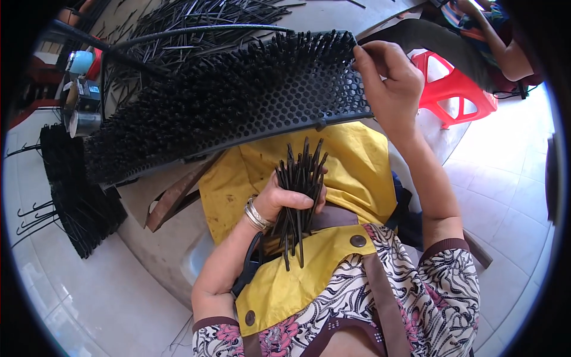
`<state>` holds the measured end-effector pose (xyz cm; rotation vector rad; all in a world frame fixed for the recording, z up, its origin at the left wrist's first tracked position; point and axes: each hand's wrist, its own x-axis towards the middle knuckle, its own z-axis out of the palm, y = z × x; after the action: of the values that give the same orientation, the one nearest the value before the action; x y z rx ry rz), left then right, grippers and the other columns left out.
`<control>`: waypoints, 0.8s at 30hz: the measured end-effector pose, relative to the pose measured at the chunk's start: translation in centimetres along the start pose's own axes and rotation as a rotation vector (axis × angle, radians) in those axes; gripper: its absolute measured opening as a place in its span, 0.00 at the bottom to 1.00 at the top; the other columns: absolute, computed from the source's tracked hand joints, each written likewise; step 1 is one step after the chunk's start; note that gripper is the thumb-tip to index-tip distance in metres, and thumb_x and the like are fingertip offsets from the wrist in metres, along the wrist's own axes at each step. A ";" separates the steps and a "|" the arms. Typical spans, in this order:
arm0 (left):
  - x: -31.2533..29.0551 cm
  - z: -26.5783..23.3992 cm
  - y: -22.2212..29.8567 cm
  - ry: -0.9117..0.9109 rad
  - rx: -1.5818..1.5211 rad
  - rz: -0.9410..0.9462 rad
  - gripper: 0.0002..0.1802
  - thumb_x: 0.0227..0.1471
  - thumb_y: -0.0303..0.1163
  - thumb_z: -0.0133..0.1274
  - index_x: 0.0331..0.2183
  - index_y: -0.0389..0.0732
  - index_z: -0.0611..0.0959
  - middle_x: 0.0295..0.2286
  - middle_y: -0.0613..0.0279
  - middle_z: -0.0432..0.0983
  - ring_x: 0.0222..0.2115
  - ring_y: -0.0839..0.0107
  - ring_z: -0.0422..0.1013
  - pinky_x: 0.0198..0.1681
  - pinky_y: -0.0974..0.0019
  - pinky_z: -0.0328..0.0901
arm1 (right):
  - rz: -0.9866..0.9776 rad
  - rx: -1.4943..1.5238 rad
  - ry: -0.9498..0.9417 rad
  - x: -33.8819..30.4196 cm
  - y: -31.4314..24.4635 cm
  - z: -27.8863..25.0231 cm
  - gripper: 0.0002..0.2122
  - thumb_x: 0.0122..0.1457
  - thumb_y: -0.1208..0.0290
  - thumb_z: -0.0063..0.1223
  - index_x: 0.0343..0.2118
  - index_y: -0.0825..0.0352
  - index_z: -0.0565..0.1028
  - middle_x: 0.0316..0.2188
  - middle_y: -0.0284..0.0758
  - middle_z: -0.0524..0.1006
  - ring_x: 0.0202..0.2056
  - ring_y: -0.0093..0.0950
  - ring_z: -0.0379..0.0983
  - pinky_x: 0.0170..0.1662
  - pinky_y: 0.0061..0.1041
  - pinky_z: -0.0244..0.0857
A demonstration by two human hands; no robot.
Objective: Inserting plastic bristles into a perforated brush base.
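My left hand (pixel 272 201) is wrapped round a bundle of thin black rods (pixel 302 169), held over my lap with their ends sticking out above and below the fist. My right hand (pixel 394 83) is closed in a pinch at the upper right corner of a black perforated rack (pixel 279 110). What its fingertips hold, if anything, is too small to make out. Black rods (pixel 196 98) stand densely in the rack's holes on the left and along the far edge. Bare holes show along the near side and towards the right.
Loose black rods (pixel 172 30) lie heaped behind the rack. A yellow apron (pixel 357 160) covers my lap. Bundled black pieces with hooks (pixel 74 196) lie at left, below a metal can (pixel 84 124). At right are a red plastic stool (pixel 458 98) and another person's arm (pixel 505 50).
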<state>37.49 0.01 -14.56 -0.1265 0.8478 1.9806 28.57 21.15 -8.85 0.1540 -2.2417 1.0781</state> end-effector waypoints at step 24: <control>0.1 -0.5 -0.2 -0.043 -0.041 0.016 0.36 0.24 0.23 0.56 0.44 0.35 0.69 0.24 0.51 0.72 0.22 0.59 0.69 0.27 0.62 0.63 | -0.547 0.178 0.013 3.3 1.1 1.9 0.10 0.49 0.70 0.48 0.17 0.70 0.69 0.16 0.47 0.70 0.23 0.47 0.69 0.27 0.41 0.62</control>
<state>37.51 -0.14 -15.10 -0.1001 0.7832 2.0093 24.66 21.04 -8.50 0.7820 -1.9164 0.9594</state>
